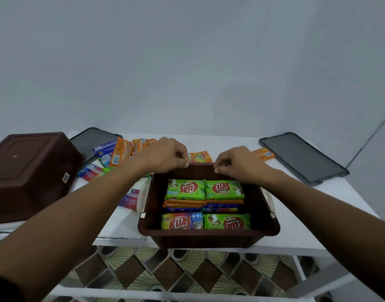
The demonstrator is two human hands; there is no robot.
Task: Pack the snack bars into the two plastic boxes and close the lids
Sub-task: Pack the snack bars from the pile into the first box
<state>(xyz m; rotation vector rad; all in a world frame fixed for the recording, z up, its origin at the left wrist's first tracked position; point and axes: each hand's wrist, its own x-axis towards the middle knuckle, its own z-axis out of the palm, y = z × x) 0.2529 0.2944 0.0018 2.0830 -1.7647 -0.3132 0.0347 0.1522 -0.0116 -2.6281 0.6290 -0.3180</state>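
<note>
2 bare forearms reach forward from the camera, and the left hand (169, 155) and right hand (237, 164) meet at the far rim of the open dark brown rectangular plastic box (209, 233), which stands at the near edge of the white surface (300, 219). Each grip looks clamped on that far rim, fingers curled over it; whether either also pinches a bar is hidden. Inside the box, 4 green-wrapped snack bars (224, 189) lie flat on top, with orange and blue ones layered beneath, so this box looks nearly full. Beyond it and to its left, loose orange and blue snack bars (121, 152) lie unpacked. Further left of it, the second dark brown plastic box (28, 171) sits upside down, untouched. 2 flat grey lids lie off: 1 lid (89, 142) behind the loose bars, the other lid (302, 158) beyond the open box to its right. By my judgement, roughly half the packing and both closings remain.
</note>
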